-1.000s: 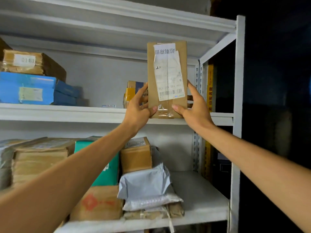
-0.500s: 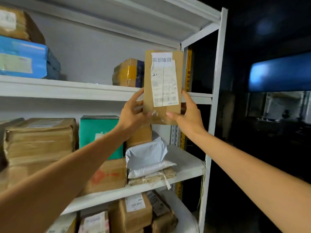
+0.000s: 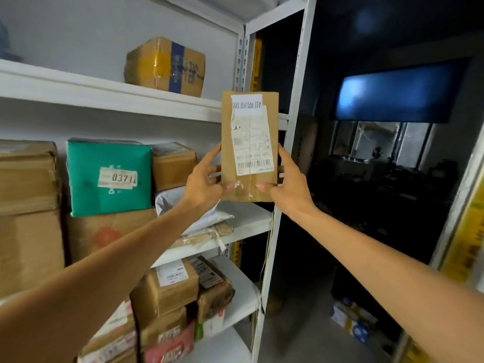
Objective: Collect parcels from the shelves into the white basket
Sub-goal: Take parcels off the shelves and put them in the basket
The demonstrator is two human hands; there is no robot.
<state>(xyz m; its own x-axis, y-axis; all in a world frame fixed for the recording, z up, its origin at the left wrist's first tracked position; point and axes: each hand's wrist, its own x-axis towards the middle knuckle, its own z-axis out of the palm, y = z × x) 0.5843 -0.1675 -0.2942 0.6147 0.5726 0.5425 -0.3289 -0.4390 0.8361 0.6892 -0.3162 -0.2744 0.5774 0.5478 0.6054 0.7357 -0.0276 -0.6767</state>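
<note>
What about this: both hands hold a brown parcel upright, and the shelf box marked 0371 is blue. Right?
Not blue: in the head view the box marked 0371 is green. The left hand and right hand do hold the brown parcel upright.

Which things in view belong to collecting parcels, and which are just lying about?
Job: flat brown cardboard parcel, gripped by left hand and right hand; green wrapped box and taped brown carton, shelved.
Lying about: dark blue-lit screen; blue-and-white packs on floor.

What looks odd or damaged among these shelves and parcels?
The held flat brown parcel has its label upside down, ragged along its left edge. The taped box on the upper shelf looks dented and sits askew.
</note>
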